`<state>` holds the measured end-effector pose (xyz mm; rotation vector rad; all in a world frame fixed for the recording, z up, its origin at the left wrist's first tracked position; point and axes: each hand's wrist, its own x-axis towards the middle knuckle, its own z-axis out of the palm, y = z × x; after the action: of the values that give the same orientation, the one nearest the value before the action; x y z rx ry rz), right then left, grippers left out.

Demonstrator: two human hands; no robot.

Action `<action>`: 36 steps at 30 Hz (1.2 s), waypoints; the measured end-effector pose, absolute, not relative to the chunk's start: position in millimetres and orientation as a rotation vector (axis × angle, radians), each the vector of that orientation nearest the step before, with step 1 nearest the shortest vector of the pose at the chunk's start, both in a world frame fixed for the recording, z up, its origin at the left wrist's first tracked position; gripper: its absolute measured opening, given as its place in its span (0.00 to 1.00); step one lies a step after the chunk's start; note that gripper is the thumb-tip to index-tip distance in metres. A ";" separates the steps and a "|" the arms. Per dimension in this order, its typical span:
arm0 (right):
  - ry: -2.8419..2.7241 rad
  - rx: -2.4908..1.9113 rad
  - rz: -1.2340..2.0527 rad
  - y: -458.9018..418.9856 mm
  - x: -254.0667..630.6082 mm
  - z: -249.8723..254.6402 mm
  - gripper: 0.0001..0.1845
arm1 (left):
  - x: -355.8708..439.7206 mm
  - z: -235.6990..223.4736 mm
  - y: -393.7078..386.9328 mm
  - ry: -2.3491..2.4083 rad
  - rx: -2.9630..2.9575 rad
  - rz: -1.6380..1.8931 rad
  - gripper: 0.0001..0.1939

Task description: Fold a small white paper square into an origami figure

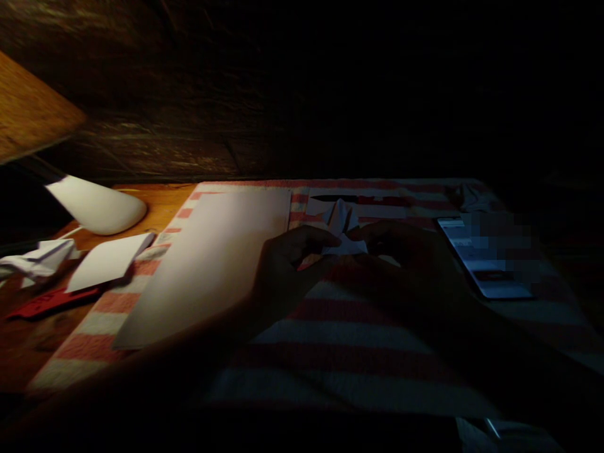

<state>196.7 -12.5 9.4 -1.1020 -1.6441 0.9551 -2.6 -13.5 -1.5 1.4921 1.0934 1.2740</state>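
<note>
Head view: the left hand and right hand pinch the folded white paper from opposite sides above the striped cloth, seemingly to steady its raised point, while the lit phone lies screen-up, presumably for viewing.

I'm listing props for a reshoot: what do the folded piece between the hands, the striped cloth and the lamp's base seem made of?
Folded piece: probably matte white paper, given its sharp creases and thin edges.
Striped cloth: soft, matte textile, perhaps cotton; its surface looks fuzzy.
Lamp base: smooth, pale and rounded, perhaps ceramic; painted plastic possible.
</note>
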 end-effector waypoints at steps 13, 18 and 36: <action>-1.826 -1.054 0.740 -11.8 200.3 9.1 0.16 | -1.7 -0.4 -16.9 1.158 1.596 1.312 0.11; -1.982 -0.989 0.466 -13.0 201.1 10.3 0.16 | -4.2 1.0 -17.9 1.178 1.820 1.323 0.10; -2.033 -0.886 0.365 -17.6 200.7 17.1 0.12 | -8.1 -2.1 -17.4 1.158 1.867 1.335 0.11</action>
<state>200.7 -17.6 17.1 -0.8863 -2.0332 0.3650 -8.1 -17.4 -2.1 1.8671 1.1581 1.3348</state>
